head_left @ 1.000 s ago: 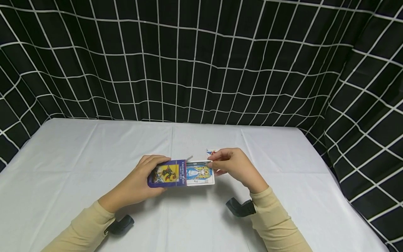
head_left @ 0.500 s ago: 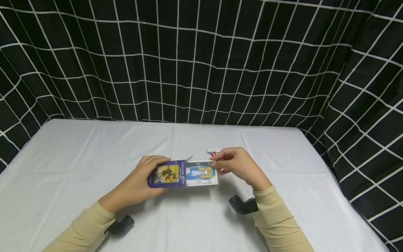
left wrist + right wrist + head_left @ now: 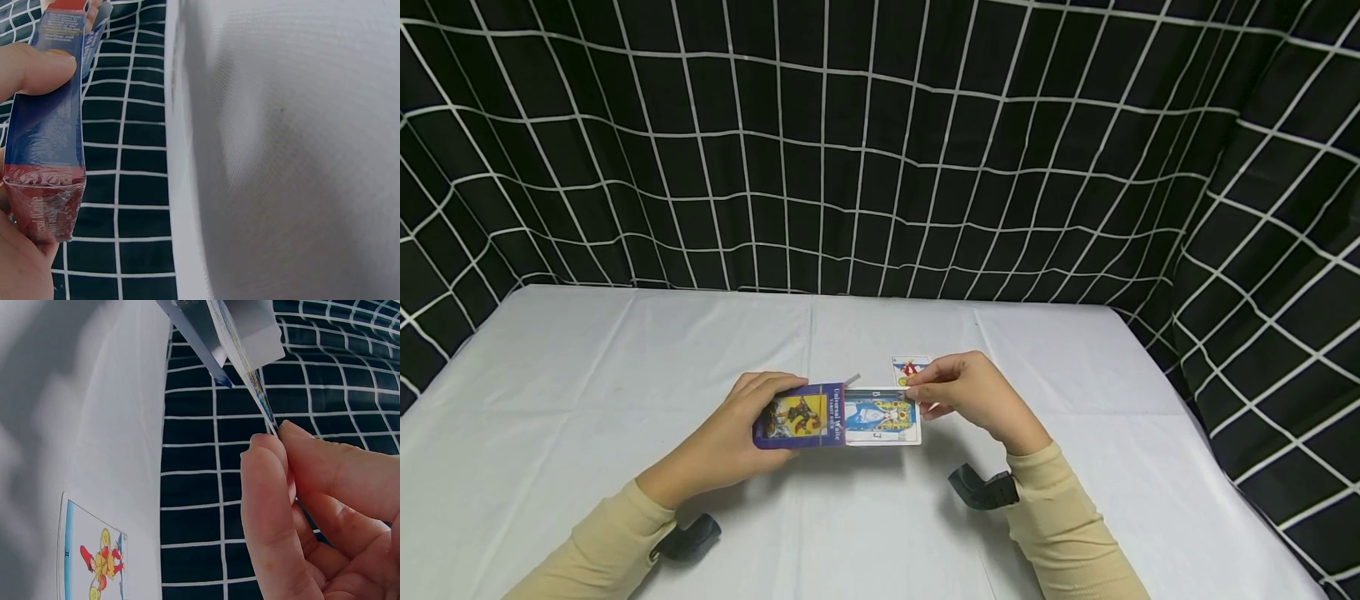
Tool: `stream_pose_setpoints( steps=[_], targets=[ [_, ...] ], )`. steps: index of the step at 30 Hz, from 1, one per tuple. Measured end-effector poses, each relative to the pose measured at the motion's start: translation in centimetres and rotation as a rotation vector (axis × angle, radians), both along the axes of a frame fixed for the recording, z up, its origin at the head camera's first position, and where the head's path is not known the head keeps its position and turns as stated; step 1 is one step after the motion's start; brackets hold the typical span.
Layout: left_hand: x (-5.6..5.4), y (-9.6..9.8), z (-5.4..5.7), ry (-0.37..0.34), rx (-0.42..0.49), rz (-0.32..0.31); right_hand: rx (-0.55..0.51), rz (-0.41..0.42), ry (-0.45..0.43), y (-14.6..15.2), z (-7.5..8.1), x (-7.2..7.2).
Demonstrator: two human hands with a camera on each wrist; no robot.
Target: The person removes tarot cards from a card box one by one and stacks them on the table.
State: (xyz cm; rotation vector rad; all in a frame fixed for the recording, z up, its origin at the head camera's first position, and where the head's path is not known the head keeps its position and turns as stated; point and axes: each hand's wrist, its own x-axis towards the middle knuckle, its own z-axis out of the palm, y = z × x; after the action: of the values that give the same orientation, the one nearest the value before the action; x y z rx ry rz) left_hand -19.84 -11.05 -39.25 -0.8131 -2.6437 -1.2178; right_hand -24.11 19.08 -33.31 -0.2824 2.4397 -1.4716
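Note:
A purple tarot card box [image 3: 797, 417] lies sideways in my left hand [image 3: 722, 437], its fingers and thumb wrapped about the edges. Out of the box's open right end sticks a blue-and-white tarot card [image 3: 880, 417], partly inside. My right hand [image 3: 973, 400] pinches that card's far right corner between thumb and fingertips. The right wrist view shows the card [image 3: 247, 365] edge-on in this pinch, with the box's flaps behind. On the table beyond the right hand lies another tarot card [image 3: 97, 556] with a red-and-yellow figure, partly covered by the hand in the head view.
A white cloth covers the table [image 3: 625, 367]. Black curtains with a white grid [image 3: 820, 150] stand at the back and sides. A dark wrist camera is strapped under each sleeve. A thin flap [image 3: 852, 379] stands up at the box's open end.
My right hand has moved slightly right, drawing the blue-and-white card a little farther out of the box. The left hand and the box stay nearly in place.

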Motion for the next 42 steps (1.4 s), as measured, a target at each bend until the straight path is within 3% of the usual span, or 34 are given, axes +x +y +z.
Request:
stream_pose_setpoints(
  steps=[14,42],
  targets=[
    [-0.1,-0.1,-0.1,0.03,-0.009,0.01,0.025,0.019,0.01,1.2,0.4,-0.3],
    [-0.1,-0.1,-0.2,0.023,-0.009,0.008,0.103,0.087,-0.026,2.8,1.3,-0.1]
  ],
)
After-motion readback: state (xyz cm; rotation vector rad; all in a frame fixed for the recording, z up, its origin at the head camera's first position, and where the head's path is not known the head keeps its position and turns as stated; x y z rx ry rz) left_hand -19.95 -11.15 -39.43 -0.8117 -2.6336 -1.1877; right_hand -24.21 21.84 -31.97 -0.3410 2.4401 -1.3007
